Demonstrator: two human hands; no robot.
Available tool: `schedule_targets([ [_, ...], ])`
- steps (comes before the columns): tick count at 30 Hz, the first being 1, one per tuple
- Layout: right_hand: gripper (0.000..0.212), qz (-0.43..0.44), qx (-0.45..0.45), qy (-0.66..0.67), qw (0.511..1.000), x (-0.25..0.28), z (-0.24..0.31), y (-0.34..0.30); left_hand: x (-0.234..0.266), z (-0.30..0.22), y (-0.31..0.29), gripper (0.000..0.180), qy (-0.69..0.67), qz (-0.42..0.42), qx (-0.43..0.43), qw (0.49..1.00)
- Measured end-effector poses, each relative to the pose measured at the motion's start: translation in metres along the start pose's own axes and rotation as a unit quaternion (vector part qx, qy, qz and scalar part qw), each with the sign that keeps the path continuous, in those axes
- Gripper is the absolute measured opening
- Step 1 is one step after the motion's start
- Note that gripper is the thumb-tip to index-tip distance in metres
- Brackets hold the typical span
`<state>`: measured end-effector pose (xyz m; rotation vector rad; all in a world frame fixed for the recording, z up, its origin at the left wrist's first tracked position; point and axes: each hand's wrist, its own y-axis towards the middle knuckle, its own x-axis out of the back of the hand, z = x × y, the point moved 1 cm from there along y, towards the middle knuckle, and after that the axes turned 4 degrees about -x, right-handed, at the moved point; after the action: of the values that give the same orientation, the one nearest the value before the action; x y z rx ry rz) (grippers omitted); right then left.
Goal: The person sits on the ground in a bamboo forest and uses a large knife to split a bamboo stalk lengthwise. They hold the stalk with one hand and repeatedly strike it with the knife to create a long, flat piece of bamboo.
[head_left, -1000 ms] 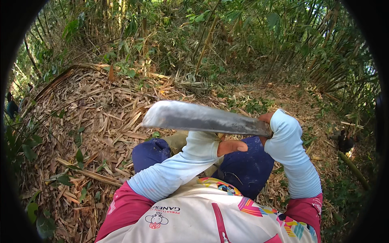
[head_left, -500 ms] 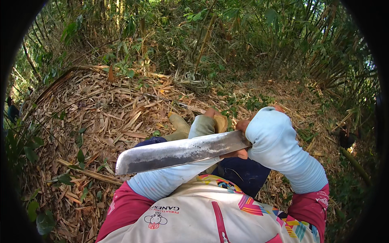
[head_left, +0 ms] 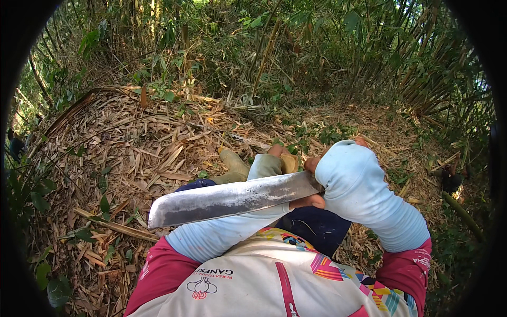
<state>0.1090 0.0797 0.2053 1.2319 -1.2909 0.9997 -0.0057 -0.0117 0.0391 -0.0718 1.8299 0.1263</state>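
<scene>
The right hand (head_left: 311, 165) grips the machete (head_left: 237, 198), blade toward nine o'clock, and a slip could nick the close-by left hand (head_left: 309, 201), whose hold I cannot tell

You are outdoors in woodland: leaf-strewn ground (head_left: 127, 150) lies before you, bamboo-like stems (head_left: 425, 79) and green foliage (head_left: 311, 47) beyond.

The blade (head_left: 232, 199) is mottled grey, the sleeves (head_left: 354, 182) pale blue
</scene>
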Motion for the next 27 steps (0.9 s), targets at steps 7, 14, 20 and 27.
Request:
schedule_targets([
  [7, 0.04, 0.033, -0.003, 0.03, 0.999, -0.002, -0.008, 0.004, 0.012, 0.003, 0.004, 0.075, -0.021, 0.011, -0.011, 1.0],
  [14, 0.032, 0.066, -0.054, -0.033, 0.996, -0.009, -0.029, 0.017, 0.059, 0.002, 0.014, 0.077, -0.009, 0.111, -0.136, 0.984],
  [20, 0.031, 0.068, -0.41, 0.055, 0.908, -0.004, -0.073, 0.054, -0.033, -0.001, -0.025, 0.047, 0.633, 0.007, -0.378, 0.675],
  [27, 0.018, -0.103, -0.446, 0.029, 0.889, -0.093, -0.189, -0.019, -0.017, -0.03, -0.012, 0.064, 0.614, -0.055, -0.371, 0.694],
])
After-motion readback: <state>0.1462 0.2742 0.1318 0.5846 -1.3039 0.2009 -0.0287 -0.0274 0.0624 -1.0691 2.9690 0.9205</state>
